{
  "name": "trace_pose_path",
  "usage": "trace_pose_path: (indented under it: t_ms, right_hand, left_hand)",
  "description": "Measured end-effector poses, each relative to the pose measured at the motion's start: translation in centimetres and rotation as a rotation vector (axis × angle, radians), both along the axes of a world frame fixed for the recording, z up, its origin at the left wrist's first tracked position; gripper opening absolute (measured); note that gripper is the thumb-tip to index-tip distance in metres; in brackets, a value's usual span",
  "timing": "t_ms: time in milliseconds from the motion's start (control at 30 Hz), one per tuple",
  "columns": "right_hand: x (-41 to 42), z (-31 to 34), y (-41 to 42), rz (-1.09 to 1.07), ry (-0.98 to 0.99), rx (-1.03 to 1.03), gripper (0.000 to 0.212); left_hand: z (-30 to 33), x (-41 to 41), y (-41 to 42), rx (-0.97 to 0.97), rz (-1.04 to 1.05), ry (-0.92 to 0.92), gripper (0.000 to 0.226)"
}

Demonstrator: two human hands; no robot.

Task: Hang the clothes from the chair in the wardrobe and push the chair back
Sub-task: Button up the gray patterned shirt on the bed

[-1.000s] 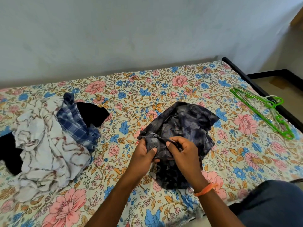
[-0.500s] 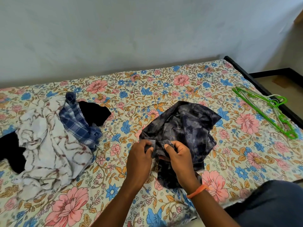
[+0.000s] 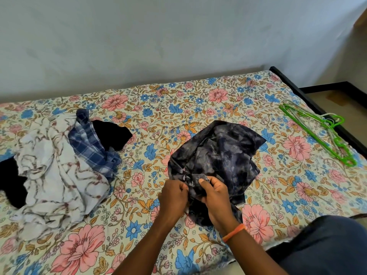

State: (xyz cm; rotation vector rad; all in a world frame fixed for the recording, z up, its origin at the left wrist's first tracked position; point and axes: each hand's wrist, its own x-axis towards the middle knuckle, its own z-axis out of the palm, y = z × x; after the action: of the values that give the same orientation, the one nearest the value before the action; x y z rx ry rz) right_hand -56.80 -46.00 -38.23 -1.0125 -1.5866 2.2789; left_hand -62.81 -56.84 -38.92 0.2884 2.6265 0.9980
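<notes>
A dark navy patterned shirt (image 3: pixel 218 153) lies crumpled on the floral bed sheet (image 3: pixel 178 108) in the middle of the bed. My left hand (image 3: pixel 173 195) and my right hand (image 3: pixel 213 192) both pinch the shirt's near edge, close together, fingers curled into the cloth. An orange band sits on my right wrist. To the left lies a pile of clothes: a white shirt with brown marbling (image 3: pixel 51 175), a blue checked shirt (image 3: pixel 91 145) and a black garment (image 3: pixel 113 135). Green hangers (image 3: pixel 321 132) lie at the bed's right edge.
The bed stands against a pale wall (image 3: pixel 158 36). Its black frame (image 3: pixel 297 90) runs along the right side, with bare floor beyond. My knee in dark trousers (image 3: pixel 327 245) is at the lower right. No chair or wardrobe shows.
Both hands have drawn closer together on the shirt's near edge and gathered the cloth between them. The view has shifted slightly; the piles and hangers stay put.
</notes>
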Motion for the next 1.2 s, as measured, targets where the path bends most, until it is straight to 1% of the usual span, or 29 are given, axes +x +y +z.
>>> trace_pose_path:
  t_ms: [33, 100, 133, 167, 233, 300, 367, 433, 500, 567, 600, 633, 700, 733, 800, 867, 900, 967, 1100, 1200]
  right_hand:
    - [0.0, -0.1, 0.1, -0.009, 0.000, -0.045, 0.017]
    - [0.1, -0.4, 0.2, -0.047, -0.013, -0.137, 0.016]
    - [0.1, -0.7, 0.2, -0.079, -0.022, -0.194, 0.016]
    - [0.1, -1.0, 0.3, -0.113, -0.034, -0.247, 0.016]
    - [0.1, -1.4, 0.6, -0.168, -0.042, -0.333, 0.015]
    - [0.2, -1.5, 1.1, -0.190, -0.036, -0.394, 0.019]
    - [0.2, -1.6, 1.4, -0.186, -0.027, -0.432, 0.022]
    - [0.1, -1.7, 1.4, -0.158, -0.021, -0.441, 0.022]
    - [0.1, -1.7, 1.3, -0.142, -0.015, -0.435, 0.022]
    - [0.1, -1.8, 1.4, -0.156, -0.024, -0.388, 0.018]
    - [0.1, -1.8, 1.5, -0.168, -0.053, -0.297, 0.017]
    - [0.2, -1.7, 1.7, -0.179, -0.110, -0.135, 0.017]
    - [0.4, -1.5, 2.3, -0.212, -0.222, 0.286, 0.018]
    - [0.6, -1.0, 2.5, -0.246, -0.237, 0.471, 0.017]
    - [1.0, 0.3, 2.6, -0.289, -0.154, 0.737, 0.008]
    - [1.2, 1.7, 1.8, -0.224, -0.029, 0.963, 0.006]
    - [1.2, 1.9, 1.2, -0.171, 0.032, 1.045, 0.005]
    - [1.0, 1.9, 0.0, -0.079, 0.102, 1.118, 0.003]
    - [0.6, 1.9, -0.7, -0.028, 0.145, 1.082, 0.004]
    - [0.7, 2.1, -0.6, 0.007, 0.167, 1.097, 0.005]
  left_hand:
    - [-0.5, 0.0, -0.1, 0.129, 0.056, -0.105, 0.021]
    - [-1.1, 0.0, -0.1, 0.389, 0.268, -0.402, 0.010]
    - [-1.2, 0.2, 0.0, 0.512, 0.367, -0.556, 0.010]
    - [-1.3, 0.3, 0.2, 0.626, 0.438, -0.696, 0.011]
    - [-1.3, 0.6, 0.4, 0.802, 0.507, -0.903, 0.013]
    - [-1.4, 0.6, 0.2, 0.897, 0.505, -1.005, 0.016]
    - [-1.4, 0.5, 0.0, 0.917, 0.448, -1.035, 0.017]
    - [-1.3, 0.2, -0.1, 0.912, 0.402, -1.058, 0.011]
    - [-0.7, -0.2, -0.2, 0.887, 0.355, -1.034, 0.008]
    - [0.1, -0.4, -0.3, 0.806, 0.304, -0.914, 0.007]
    - [0.5, -0.4, -0.3, 0.745, 0.284, -0.826, 0.007]
    - [0.9, -0.4, -0.4, 0.679, 0.265, -0.726, 0.006]
    - [1.7, -0.4, -0.5, 0.560, 0.237, -0.525, 0.010]
    - [2.2, -0.3, -0.6, 0.507, 0.221, -0.433, 0.012]
    - [3.4, 0.2, -0.6, 0.436, 0.183, -0.281, 0.016]
    - [4.6, 0.8, -0.5, 0.422, 0.138, -0.196, 0.018]
    - [5.1, 1.1, -0.2, 0.432, 0.119, -0.184, 0.019]
    - [5.6, 1.3, 0.1, 0.472, 0.087, -0.203, 0.020]
    - [5.9, 1.1, -0.1, 0.544, 0.056, -0.284, 0.019]
    - [5.9, 1.0, -0.3, 0.585, 0.062, -0.355, 0.019]
